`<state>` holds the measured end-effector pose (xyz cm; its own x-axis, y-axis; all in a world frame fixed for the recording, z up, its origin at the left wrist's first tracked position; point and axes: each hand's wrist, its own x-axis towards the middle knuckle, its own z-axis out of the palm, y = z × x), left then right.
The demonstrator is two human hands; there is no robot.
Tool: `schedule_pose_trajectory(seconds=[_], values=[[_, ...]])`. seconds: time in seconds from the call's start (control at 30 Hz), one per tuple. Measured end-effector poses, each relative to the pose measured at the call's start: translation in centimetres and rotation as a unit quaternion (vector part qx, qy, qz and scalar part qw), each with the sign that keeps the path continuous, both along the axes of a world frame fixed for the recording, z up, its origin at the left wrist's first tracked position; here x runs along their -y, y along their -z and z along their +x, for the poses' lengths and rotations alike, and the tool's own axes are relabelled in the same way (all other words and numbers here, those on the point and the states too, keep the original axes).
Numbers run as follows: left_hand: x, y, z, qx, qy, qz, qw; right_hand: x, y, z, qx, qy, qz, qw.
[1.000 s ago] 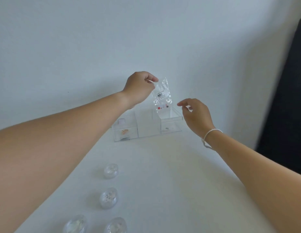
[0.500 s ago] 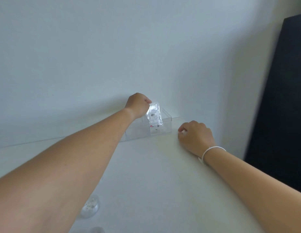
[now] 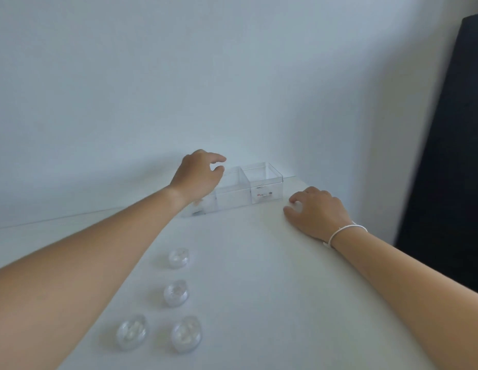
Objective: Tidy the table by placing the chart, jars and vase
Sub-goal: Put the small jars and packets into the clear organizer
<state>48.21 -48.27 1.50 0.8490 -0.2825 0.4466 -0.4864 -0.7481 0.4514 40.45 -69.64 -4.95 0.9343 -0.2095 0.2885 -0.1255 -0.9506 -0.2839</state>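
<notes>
A clear plastic organiser [image 3: 267, 180] with three compartments stands against the wall at the back of the white table [image 3: 259, 289]. A small clear packet [image 3: 264, 195] with coloured bits lies in its right compartment. My left hand [image 3: 199, 174] hovers over the left compartment, fingers loosely curled and holding nothing. My right hand [image 3: 316, 209] rests on the table just right of the organiser, fingers bent with the tips on the surface. Several small clear jars stand nearer to me: one [image 3: 178, 257], one [image 3: 176, 292], and two in front [image 3: 131, 331] [image 3: 185, 333].
A pale wall rises right behind the organiser. A dark panel [image 3: 451, 156] stands at the far right past the table's edge. Something small and pale lies in the organiser's left compartment [image 3: 200, 206], partly hidden by my left wrist.
My left hand lowered the packet into the right compartment, let go and drew back to the left. My right hand came down onto the table. The camera tilted back down.
</notes>
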Motion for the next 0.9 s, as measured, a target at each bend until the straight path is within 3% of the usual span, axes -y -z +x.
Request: schedule_pose_trajectory(seconds=[0.23, 0.43, 0.63, 0.9], values=[[-8.4, 1.8, -6.4, 0.041, -0.023, -0.017, 0.999, -2.0, -0.3, -3.9, 0.000, -0.021, 0.003, 1.000], [-12.7, 4.8, -13.4, -0.030, -0.010, -0.109, 0.993, -6.3, -0.4, -8.2, 0.029, -0.091, 0.051, 0.994], [-14.5, 5.4, -17.9, -0.079, 0.048, -0.159, 0.983, -11.8, -0.2, -12.1, 0.054, -0.211, 0.148, 0.965], [-14.9, 6.3, -20.0, -0.119, 0.098, -0.090, 0.984, -14.7, -0.4, -12.8, 0.029, -0.284, 0.197, 0.938]])
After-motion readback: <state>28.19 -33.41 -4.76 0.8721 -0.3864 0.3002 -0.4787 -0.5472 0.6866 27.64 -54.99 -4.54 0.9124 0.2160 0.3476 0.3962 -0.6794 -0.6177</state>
